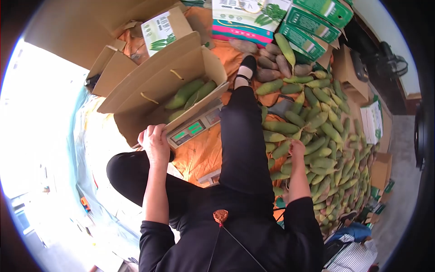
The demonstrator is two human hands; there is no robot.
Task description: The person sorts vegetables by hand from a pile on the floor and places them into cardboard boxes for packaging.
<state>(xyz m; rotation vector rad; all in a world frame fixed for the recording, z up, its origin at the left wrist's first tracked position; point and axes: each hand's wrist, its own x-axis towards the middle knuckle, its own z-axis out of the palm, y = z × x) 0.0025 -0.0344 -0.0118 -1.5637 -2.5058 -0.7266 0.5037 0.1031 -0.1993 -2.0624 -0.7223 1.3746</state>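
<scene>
My left hand [155,141] is closed over the near edge of an open cardboard box [156,84] with yellow cord handles. Several long green radishes [185,94] lie inside it. The box rests on a digital scale [192,129] whose green display is lit; its digits are too blurred to read. On the right, my right hand [297,148] reaches into a large pile of green radishes [322,140]. Its fingers are curled at the end of one green radish [282,148], partly hidden by the hand.
Several reddish radishes [268,68] lie beyond my foot [245,72]. Green printed cartons [312,31] are stacked at the back, beside a white printed carton [249,13]. Another labelled box [165,31] stands behind the open one. An orange cloth [197,158] covers the floor.
</scene>
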